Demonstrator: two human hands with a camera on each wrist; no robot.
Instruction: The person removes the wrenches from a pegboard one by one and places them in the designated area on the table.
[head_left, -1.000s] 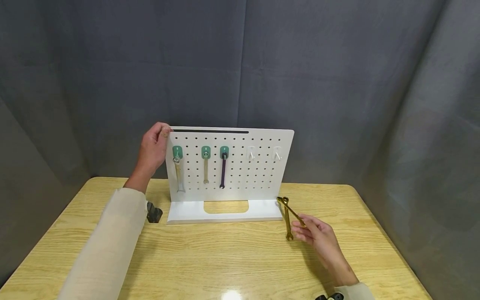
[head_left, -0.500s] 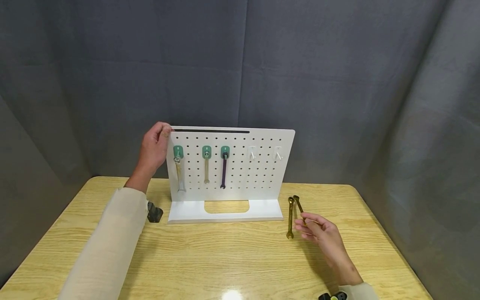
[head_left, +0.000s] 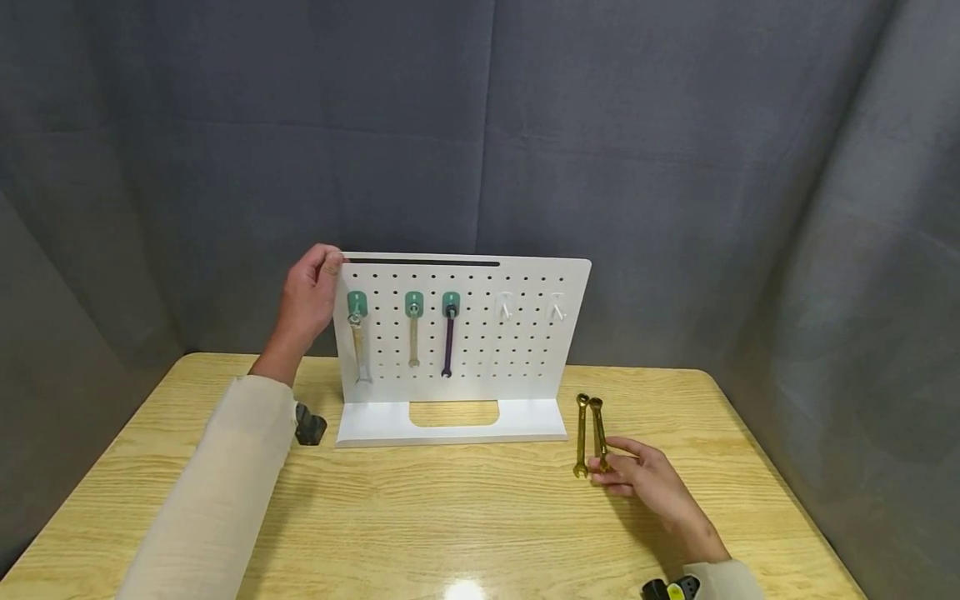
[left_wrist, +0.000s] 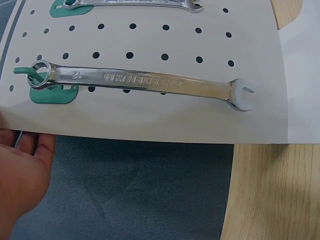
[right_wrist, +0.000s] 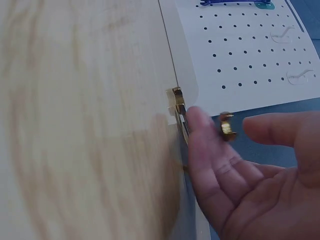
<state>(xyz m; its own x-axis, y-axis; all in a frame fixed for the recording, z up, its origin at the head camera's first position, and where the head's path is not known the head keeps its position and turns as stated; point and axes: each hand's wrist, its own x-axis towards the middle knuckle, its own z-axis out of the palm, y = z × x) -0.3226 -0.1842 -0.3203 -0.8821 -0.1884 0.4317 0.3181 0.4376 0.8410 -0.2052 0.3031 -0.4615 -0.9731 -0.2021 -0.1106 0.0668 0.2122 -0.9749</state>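
My left hand [head_left: 309,287] grips the upper left corner of a white pegboard [head_left: 480,350], thumb in front and fingers behind. In the left wrist view, a silver combination wrench [left_wrist: 140,81] hangs by its ring end from a green hook [left_wrist: 55,95] close to that hand. At the right, my right hand [head_left: 647,483] holds a gold combination wrench [head_left: 600,429] near its lower end, between thumb and fingers. That end shows raised off the table in the right wrist view. A second gold wrench [head_left: 581,435] lies on the table just left of it, nearly parallel.
A smaller silver wrench [head_left: 413,337] and a purple wrench [head_left: 448,343] hang from green hooks mid-board. Two clear hooks [head_left: 505,307] at the board's right carry nothing. The board's base [head_left: 375,425] stands on the wooden table [head_left: 450,517], with grey curtains [head_left: 480,125] around.
The held gold wrench has swung from slanting across the other to lying alongside it on the right. My right hand has moved slightly right and nearer. The left hand keeps its hold.
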